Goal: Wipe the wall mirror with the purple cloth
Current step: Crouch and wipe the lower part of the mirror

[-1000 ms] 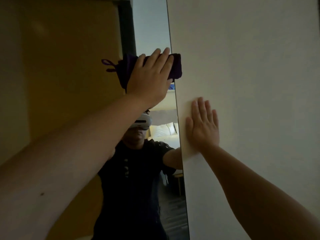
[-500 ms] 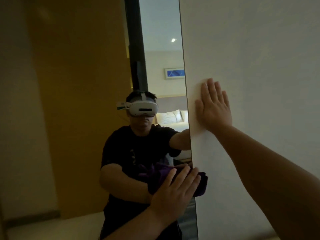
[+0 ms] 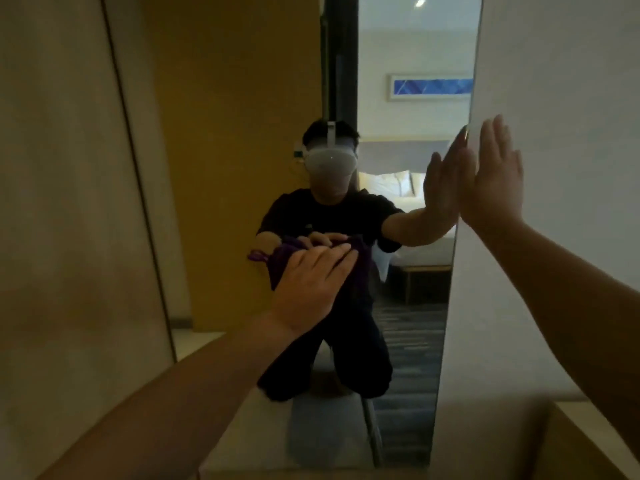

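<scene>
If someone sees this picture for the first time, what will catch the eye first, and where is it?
In the centre, the left hand presses a dark purple cloth flat against the tall wall mirror. At the right, the right hand lies open on the pale wall panel at the mirror's edge, meeting its own reflection. The mirror shows the person kneeling and a bed behind.

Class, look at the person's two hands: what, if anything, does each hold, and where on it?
The left hand presses the purple cloth flat against the mirror, palm over its middle; no closed grip. The right hand holds nothing, flat on the wall.
</scene>
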`<act>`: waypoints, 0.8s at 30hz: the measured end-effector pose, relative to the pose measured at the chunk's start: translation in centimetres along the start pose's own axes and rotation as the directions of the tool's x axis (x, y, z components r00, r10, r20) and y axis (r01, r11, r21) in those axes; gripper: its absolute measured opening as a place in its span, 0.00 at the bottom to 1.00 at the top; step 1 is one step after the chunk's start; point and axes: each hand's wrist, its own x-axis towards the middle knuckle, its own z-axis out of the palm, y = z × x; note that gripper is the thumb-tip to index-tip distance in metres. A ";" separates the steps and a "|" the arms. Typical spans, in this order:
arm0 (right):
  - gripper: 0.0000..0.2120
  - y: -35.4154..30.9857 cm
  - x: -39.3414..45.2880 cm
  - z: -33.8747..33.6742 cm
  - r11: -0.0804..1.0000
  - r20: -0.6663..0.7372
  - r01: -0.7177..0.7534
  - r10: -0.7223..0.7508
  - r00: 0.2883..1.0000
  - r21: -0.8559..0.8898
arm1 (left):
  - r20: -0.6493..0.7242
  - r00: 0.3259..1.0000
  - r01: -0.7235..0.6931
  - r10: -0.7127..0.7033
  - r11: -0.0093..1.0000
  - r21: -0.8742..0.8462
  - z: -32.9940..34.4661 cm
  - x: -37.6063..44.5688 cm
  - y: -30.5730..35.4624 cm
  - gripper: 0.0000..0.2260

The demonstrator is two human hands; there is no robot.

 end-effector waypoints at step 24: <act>0.30 -10.7 -19.8 18.3 0.830 0.075 0.506 -0.503 0.861 -0.234 | -0.279 0.959 0.115 -0.057 0.974 0.195 -4.0 -9.5 -16.2 0.16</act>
